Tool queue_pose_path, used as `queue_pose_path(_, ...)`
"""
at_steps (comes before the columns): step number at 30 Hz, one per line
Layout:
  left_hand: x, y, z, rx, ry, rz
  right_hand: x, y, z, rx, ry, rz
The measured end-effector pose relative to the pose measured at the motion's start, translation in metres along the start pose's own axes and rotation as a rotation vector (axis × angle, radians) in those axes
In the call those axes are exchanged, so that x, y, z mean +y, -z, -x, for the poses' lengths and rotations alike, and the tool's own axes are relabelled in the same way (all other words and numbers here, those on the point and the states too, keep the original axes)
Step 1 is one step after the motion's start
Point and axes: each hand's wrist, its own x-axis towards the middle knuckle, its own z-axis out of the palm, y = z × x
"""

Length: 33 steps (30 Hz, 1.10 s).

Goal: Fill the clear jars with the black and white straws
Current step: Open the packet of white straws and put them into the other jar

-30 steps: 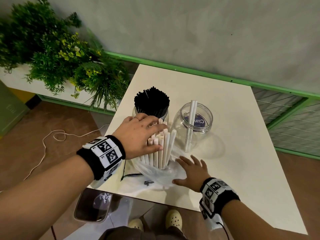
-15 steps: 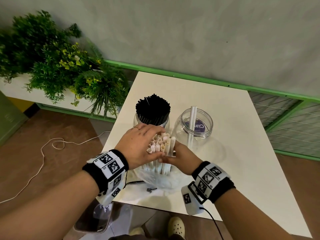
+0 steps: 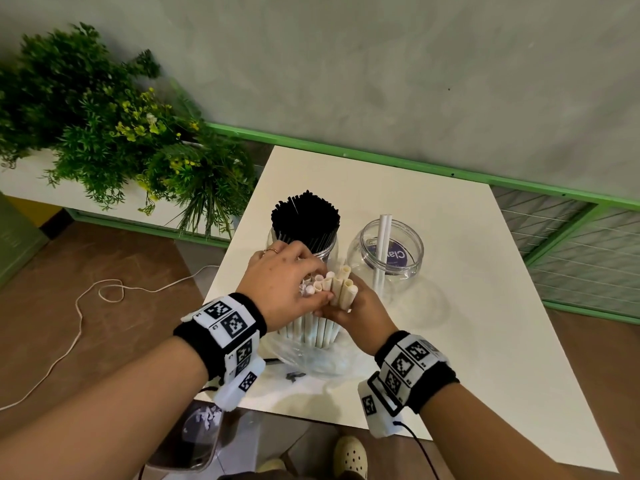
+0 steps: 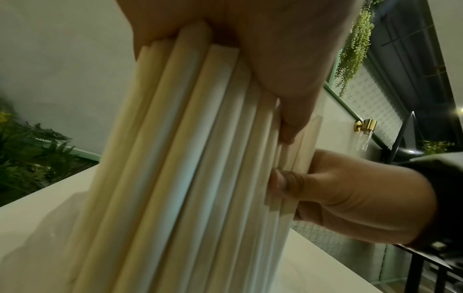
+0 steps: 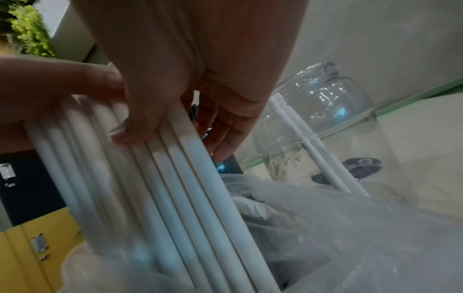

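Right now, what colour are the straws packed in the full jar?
Black. The black straws fill the left jar; the head view shows them best.

Head cam high, downward; wrist cams close, sharing white straws (image 3: pixel 341 289).

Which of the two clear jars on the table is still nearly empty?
The right-hand clear round jar, with the purple label showing through it. It holds only a couple of white straws, while the left clear jar is packed with thin black straws.

Straw bundle (image 3: pixel 320 306) stands before two jars (image 3: pixel 386 251) on table (image 3: pixel 467 306).
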Motion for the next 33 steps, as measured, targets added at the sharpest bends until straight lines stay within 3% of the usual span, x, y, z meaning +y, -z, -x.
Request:
queue_pose_path(5,0.003,0.003,0.001,-0.026,0.015,0.011,0.001,0.001,0.001,-0.025,-0.04,-0.113)
queue_pose_path(10,0.004,0.0,-0.001,-0.012,0.033,-0.002,0.003,0.003,-0.002,-0.061,-0.092,-0.019)
queue_pose_path(14,0.001,0.0,-0.001,0.008,0.028,0.013,-0.006,0.002,0.004,0.111,0.021,-0.047)
queue_pose_path(16,0.0,0.0,-0.002,-0.003,0.039,0.025,-0.012,-0.003,0.007,0.114,0.067,-0.028)
queue_pose_path(21,-0.003,-0.001,-0.003,0.004,0.035,0.013,-0.01,-0.006,0.005,0.152,0.004,-0.092)
queue_pose_path(28,-0.001,-0.001,-0.001,0.022,0.032,0.026,-0.024,0.003,0.014,0.301,0.218,-0.022)
queue_pose_path(33,-0.002,-0.004,0.001,0.037,0.018,0.002,-0.029,0.007,0.016,0.4,0.244,-0.226)
